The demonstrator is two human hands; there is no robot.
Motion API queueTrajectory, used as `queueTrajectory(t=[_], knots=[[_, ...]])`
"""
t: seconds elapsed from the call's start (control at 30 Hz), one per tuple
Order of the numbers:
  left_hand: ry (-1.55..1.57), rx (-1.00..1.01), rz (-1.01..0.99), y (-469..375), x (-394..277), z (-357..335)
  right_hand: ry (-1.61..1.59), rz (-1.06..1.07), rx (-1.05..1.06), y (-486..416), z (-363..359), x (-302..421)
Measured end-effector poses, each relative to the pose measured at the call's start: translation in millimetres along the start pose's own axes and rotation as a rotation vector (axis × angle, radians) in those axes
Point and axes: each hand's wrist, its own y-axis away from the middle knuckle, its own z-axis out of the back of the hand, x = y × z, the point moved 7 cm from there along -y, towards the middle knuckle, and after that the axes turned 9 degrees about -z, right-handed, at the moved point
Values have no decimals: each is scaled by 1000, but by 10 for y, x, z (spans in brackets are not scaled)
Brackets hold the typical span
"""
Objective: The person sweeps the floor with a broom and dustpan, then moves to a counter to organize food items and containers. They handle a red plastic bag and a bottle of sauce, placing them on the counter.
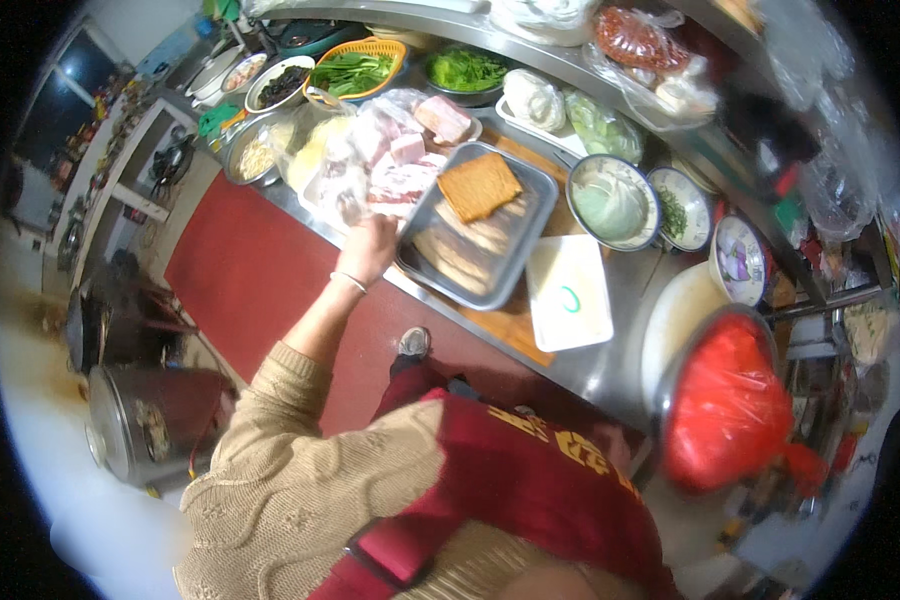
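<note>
My left hand (pixel 369 249) reaches to the counter's near edge, fingers curled at the clear plastic bag (pixel 343 196) and the white tray (pixel 311 196) beneath it. Its fingertips are hidden, so whether it grips either is unclear. Sliced streaky meat (pixel 401 180) and pale meat blocks (pixel 407 148) lie around the bag. Just right of the hand sits a grey tray (pixel 544 196). In it, a browned square slab (pixel 480 186) rests over pale brown-edged pieces (pixel 450 262). A white lidded-looking container (pixel 570 315) stands beside that tray. My right hand is out of view.
Behind are a yellow basket of leafy greens (pixel 354 75), a bowl of dark food (pixel 281 86) and bagged vegetables (pixel 604 124). Bowls (pixel 615 201) line the right, near a red plastic bag (pixel 727 412). A metal shelf (pixel 450 24) overhangs the back. Large pot (pixel 120 427) at left.
</note>
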Motion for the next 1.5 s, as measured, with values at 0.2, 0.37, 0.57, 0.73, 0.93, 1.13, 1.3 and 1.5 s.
queueTrajectory(t=[0.2,0.37,0.57,0.73,0.93,1.13,1.3,1.5], knots=[[106,90,-128,-279,124,-244,-213,40,81,-888,-1925,1214],[274,134,-299,-304,-62,-53,147,24,-320,-1210,-2184,1666],[533,289,-12,-330,35,-175,501,18,-430,-1380,-2206,1808],[637,344,82,-276,81,-343,519,21,-431,-1314,-2242,1756],[540,255,-36,-137,69,-373,432,-124,-311,-1228,-2228,1571],[406,259,-150,107,102,-264,161,-79,-292,-1098,-2184,1257],[284,308,-188,205,60,-115,165,-48,-204,-1076,-2199,1127],[338,260,-133,305,112,-136,192,-63,-231,-1057,-2261,1146]])
